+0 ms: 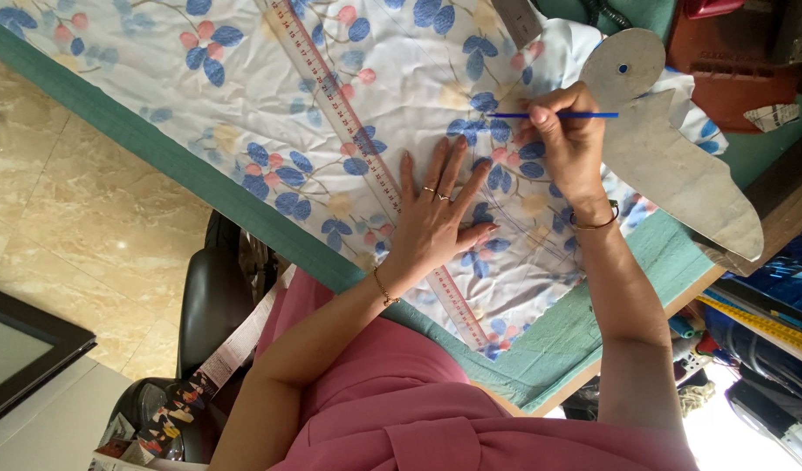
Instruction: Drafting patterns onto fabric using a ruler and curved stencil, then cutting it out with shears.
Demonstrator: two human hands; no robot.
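The left hand [436, 218] lies flat with fingers spread wide, palm down on the floral fabric [270, 96], pressing it and holding nothing; its thumb side rests just beside the long ruler [349, 122], and part of the palm covers the ruler's lower stretch. The right hand [567, 139] is closed around a thin blue pencil [558, 115], fingertips pinching it, the pencil lying level across the fabric just past the ruler's far side, its tip pointing back toward the ruler. Both wrists wear thin bracelets, and the left hand bears rings.

The ruler runs diagonally across the white fabric printed with blue and pink flowers, which is spread over a green-covered tabletop [148, 144]. Well away from the ruler, beyond the right hand, a grey curved cardboard pattern piece [671, 166] lies partly on the fabric and partly on the green cover. Further out still stands a dark red object [733, 70]. On the ruler's near side, off the tabletop, are a black chair [213, 305], the marble-look floor [78, 227], and the person's pink garment [418, 392].
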